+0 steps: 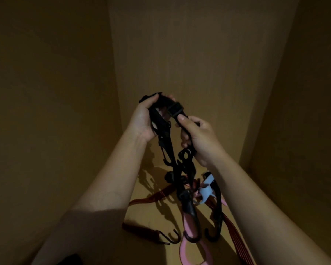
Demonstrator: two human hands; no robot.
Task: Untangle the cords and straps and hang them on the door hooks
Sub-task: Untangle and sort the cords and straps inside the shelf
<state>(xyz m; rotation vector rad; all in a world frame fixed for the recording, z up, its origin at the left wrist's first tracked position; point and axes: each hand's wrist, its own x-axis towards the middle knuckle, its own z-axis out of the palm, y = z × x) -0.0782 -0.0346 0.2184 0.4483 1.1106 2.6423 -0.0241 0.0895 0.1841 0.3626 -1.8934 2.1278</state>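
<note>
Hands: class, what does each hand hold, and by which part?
Both hold the black strap bundle. The left hand grips its bunched top; the right hand pinches the strap just below the buckle.

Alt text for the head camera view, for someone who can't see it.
The left hand grips a tangle of black straps; the right hand pinches one below its buckle. A red cord and pink strap with hooks lie underneath.

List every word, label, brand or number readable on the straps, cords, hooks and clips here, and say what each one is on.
No readable text anywhere in this view.
The black strap gripped by the left hand and right hand, and its buckle: no lettering shows.
The blue clip, red cord and pink strap: no markings visible; the light is too dim for fine print.
</note>
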